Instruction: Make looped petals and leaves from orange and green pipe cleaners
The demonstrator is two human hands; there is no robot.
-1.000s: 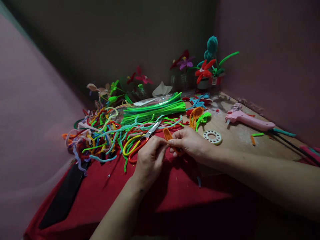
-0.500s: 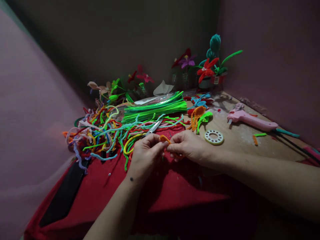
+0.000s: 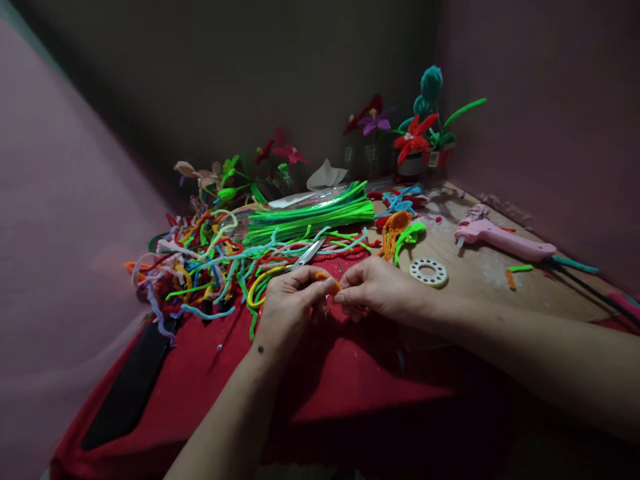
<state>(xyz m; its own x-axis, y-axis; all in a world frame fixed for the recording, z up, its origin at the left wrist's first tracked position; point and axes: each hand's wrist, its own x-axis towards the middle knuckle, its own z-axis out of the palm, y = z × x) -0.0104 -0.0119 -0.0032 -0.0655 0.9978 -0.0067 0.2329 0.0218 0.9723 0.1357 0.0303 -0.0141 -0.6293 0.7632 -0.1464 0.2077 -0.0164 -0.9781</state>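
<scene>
Between the fingertips of both hands is an orange pipe cleaner (image 3: 323,275), mostly covered by the fingers. My left hand (image 3: 293,300) pinches it from the left, and my right hand (image 3: 373,287) pinches it from the right, the two thumbs close together. Just beyond my left hand lie scissors (image 3: 309,253) with their blades pointing away and to the right; the handles are partly hidden. A bundle of green pipe cleaners (image 3: 313,217) rests behind them. Shaped orange pieces (image 3: 395,233) lie beyond my right hand, beside a bright green piece (image 3: 410,237).
At the left is a tangled heap of coloured pipe cleaners (image 3: 200,260) above a black flat object (image 3: 130,387). On the board (image 3: 480,293) at right are a pink glue gun (image 3: 505,241) and a white ring with holes (image 3: 429,272). Pipe-cleaner flowers (image 3: 415,137) stand at the back.
The orange pipe cleaner shows less above the fingers and has tilted slightly left. Both hands have shifted only a little and keep their pinch.
</scene>
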